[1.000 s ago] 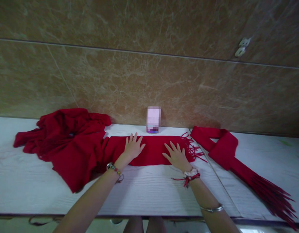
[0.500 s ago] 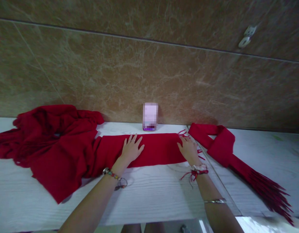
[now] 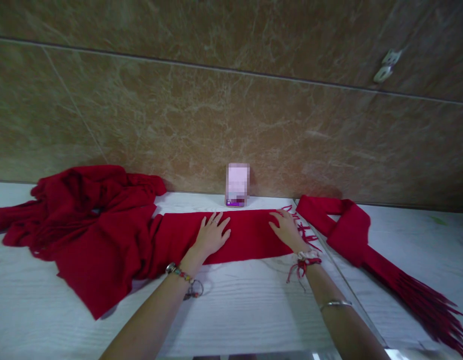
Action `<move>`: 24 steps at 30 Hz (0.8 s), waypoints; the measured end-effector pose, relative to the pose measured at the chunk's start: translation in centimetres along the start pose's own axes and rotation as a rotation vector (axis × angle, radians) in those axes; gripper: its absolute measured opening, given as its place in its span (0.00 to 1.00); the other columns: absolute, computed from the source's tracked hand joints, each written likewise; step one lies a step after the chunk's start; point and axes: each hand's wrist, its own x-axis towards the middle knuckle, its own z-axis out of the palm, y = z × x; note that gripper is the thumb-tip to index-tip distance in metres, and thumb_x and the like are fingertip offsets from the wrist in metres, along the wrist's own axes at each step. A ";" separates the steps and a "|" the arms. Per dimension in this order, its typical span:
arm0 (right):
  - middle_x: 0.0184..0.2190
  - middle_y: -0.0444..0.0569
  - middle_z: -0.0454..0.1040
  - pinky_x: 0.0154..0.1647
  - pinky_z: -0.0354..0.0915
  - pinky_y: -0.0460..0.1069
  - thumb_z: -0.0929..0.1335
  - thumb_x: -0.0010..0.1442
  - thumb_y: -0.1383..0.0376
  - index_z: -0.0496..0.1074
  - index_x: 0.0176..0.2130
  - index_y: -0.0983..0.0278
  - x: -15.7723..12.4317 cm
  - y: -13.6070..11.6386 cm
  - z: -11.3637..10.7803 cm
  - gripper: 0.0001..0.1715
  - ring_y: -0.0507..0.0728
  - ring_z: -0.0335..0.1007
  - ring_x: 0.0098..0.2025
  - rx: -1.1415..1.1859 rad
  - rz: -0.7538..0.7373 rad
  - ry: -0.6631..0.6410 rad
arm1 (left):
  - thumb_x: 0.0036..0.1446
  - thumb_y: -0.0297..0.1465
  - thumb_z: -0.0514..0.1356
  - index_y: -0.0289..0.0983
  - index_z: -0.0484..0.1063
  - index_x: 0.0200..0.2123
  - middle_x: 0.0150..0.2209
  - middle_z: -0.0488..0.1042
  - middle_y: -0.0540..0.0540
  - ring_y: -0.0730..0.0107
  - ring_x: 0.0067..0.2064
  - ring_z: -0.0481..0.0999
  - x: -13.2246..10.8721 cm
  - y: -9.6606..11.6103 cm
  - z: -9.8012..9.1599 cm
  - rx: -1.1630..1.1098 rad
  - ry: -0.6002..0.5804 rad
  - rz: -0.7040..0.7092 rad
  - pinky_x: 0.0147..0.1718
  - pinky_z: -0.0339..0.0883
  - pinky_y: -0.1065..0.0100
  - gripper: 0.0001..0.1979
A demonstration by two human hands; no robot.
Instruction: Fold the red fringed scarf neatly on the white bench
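Observation:
A red scarf lies flat across the white wood-grain table, its short fringe at the right end. My left hand rests on its middle with fingers spread, a ring on one finger. Near the fringed end, my right hand lies on the cloth, fingers apart. Toward the left the scarf runs into a heap of crumpled red fabric; whether it is all one piece I cannot tell. A second red scarf is folded over at the right, its long fringe trailing toward the front edge.
A phone with a blurred screen leans against the brown marbled wall behind the scarf. White fittings are fixed high on the wall at right. A seam crosses the white table right of my right hand.
My right hand has shifted slightly left on the scarf, so more of the fringe shows. My left hand stays spread on the cloth. The whole view has shifted a little.

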 end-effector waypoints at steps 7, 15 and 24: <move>0.54 0.55 0.62 0.53 0.55 0.54 0.63 0.56 0.63 0.63 0.52 0.64 4.0 -2.9 -0.1 0.24 0.58 0.55 0.56 -0.014 -0.286 -0.178 | 0.60 0.39 0.45 0.39 0.57 0.57 0.61 0.54 0.43 0.58 0.61 0.51 -0.1 0.0 0.0 -0.008 0.029 -0.039 0.57 0.47 0.52 0.23; 0.46 0.58 0.66 0.47 0.59 0.52 0.62 0.59 0.64 0.64 0.52 0.67 3.8 -3.1 -0.5 0.21 0.59 0.62 0.48 -0.098 -0.242 -0.182 | 0.60 0.40 0.45 0.39 0.58 0.57 0.60 0.55 0.43 0.57 0.61 0.52 -0.1 0.0 -0.1 -0.001 0.036 -0.050 0.57 0.48 0.51 0.24; 0.46 0.55 0.63 0.43 0.57 0.53 0.56 0.62 0.55 0.46 0.62 0.54 6.4 -8.6 -3.1 0.30 0.61 0.57 0.47 -0.218 -0.189 0.078 | 0.60 0.39 0.45 0.39 0.59 0.56 0.60 0.56 0.42 0.57 0.60 0.54 -0.1 -0.1 0.2 0.002 0.063 -0.042 0.56 0.50 0.51 0.22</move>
